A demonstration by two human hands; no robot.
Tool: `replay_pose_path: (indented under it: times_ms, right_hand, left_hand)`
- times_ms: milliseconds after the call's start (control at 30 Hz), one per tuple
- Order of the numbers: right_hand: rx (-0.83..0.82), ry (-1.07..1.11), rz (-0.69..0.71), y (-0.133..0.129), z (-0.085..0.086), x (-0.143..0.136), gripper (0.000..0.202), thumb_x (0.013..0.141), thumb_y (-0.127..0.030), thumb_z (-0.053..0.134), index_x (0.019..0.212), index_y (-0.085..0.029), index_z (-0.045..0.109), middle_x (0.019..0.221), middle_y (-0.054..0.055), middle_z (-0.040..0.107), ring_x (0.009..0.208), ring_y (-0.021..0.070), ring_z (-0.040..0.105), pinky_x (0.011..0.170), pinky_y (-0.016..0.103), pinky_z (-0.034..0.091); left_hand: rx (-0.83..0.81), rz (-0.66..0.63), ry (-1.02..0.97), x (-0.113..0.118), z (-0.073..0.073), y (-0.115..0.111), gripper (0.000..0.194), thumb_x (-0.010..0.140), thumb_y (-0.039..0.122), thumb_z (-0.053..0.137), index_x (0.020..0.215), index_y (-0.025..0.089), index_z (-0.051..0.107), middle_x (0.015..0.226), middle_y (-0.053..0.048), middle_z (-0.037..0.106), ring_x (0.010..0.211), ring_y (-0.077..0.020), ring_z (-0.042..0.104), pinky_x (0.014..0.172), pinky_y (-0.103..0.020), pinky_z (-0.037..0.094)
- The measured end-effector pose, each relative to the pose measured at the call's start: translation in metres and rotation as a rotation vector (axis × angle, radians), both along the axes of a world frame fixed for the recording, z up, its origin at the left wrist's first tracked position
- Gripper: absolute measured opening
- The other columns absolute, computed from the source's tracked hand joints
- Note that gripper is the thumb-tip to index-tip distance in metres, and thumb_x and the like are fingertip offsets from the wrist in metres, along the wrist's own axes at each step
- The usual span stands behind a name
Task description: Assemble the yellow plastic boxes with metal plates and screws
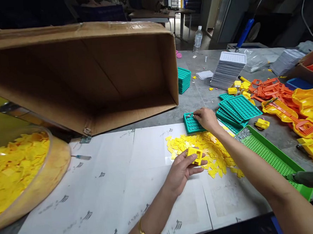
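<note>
My left hand [179, 173], with a gold bangle on its wrist, grips a small yellow plastic housing [194, 155] with a square opening in one side. It is held above the near edge of a pile of flat yellow pieces [220, 159] on white paper. My right hand [206, 118] reaches to a small teal tray [192, 125] behind the pile. Its fingertips are pinched together over the tray's dimpled top, beside a few tiny shiny pieces. Whatever they pinch is too small to make out.
A large cardboard box [130, 30] lies open toward me at left, behind a tub [60, 151] of yellow pieces. A screwdriver [82, 157] lies on the paper. Teal trays [242, 108], a green perforated tray [270, 156], orange parts [274, 92] and a power-tool tip [308, 179] are at right.
</note>
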State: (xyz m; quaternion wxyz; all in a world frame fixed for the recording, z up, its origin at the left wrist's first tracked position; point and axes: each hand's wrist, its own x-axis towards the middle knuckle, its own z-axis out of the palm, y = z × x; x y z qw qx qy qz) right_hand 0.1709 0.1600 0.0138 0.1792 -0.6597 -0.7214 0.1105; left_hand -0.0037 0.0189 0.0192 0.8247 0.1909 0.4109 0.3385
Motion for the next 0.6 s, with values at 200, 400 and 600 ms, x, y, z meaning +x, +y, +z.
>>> replay_pose_path:
  times_ms: [200,400,600]
  right_hand:
    - [-0.087,0.07,0.096,0.009,0.011,0.0,0.019,0.082,-0.021,0.062,0.098,-0.016,0.071,0.086,0.004,0.073,0.077,0.0146,0.065,0.072,0.023,0.046]
    - [-0.156,0.036,0.222,0.022,0.011,-0.005,0.022,0.08,-0.019,0.063,0.1,-0.018,0.073,0.088,0.004,0.074,0.081,0.0164,0.068,0.072,0.023,0.045]
    - [-0.146,-0.119,0.22,0.017,0.015,-0.003,0.024,0.081,-0.019,0.057,0.099,-0.021,0.074,0.091,0.007,0.073,0.083,0.0222,0.065,0.068,0.027,0.041]
  left_hand:
    - [-0.011,0.009,-0.008,0.0,-0.003,0.001,0.027,0.079,0.023,0.068,0.101,0.013,0.057,0.115,-0.015,0.067,0.087,-0.0214,0.071,0.066,-0.026,0.058]
    - [0.004,-0.007,-0.003,-0.002,-0.004,0.002,0.027,0.079,0.024,0.067,0.102,0.013,0.058,0.113,-0.015,0.068,0.085,-0.0206,0.071,0.066,-0.025,0.057]
    - [0.008,0.016,0.013,-0.004,-0.002,0.005,0.021,0.084,0.02,0.061,0.102,0.012,0.055,0.108,-0.015,0.069,0.084,-0.02,0.071,0.067,-0.024,0.057]
